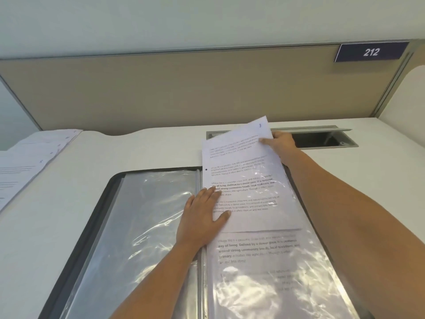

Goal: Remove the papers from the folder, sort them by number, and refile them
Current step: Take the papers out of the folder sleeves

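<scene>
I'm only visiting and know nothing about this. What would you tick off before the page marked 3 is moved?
1. Right hand grips the sheet numbered 3 at its top corner: ok.
2. Left hand presses flat on the plastic sleeve beside the spine of the folder: ok.
3. Sheet fully inside the sleeve: not ok, its top sticks out past the folder.
4. Whether the lower printed page shares that sleeve: cannot tell.
5. Loose papers lie at the left of the desk, apart from the folder: ok.
</scene>
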### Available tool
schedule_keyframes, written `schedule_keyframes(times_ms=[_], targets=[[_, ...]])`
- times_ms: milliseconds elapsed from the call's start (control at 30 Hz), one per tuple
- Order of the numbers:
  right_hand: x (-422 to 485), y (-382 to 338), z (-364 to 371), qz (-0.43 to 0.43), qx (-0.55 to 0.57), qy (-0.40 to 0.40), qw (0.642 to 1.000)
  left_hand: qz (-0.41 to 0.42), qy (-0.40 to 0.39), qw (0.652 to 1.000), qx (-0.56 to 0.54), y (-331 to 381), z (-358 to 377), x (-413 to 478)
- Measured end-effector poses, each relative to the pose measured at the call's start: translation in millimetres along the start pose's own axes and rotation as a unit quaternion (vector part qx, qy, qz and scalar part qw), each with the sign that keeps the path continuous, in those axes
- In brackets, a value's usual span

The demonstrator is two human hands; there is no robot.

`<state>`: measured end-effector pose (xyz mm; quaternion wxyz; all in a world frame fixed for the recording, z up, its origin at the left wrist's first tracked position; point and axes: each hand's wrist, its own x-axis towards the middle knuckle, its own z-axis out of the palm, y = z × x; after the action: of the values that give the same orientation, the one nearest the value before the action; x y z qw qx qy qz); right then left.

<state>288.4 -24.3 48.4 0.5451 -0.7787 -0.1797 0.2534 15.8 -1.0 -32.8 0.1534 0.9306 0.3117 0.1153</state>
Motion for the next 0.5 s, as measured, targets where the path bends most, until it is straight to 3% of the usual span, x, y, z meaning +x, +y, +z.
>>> schedule_keyframes(times_ms=[133, 500], targets=[[-6.0, 6.1, -1.8, 0.058, -0.08, -0.039, 0.994, -0.002, 0.0, 1.0, 0.002, -1.1, 1.4, -0.2], [-10.9, -31.9, -0.6, -0.072, 0.11, 0.061, 0.989, -0.004, -0.012, 1.0, 0.013, -1.7, 0.8, -2.5]])
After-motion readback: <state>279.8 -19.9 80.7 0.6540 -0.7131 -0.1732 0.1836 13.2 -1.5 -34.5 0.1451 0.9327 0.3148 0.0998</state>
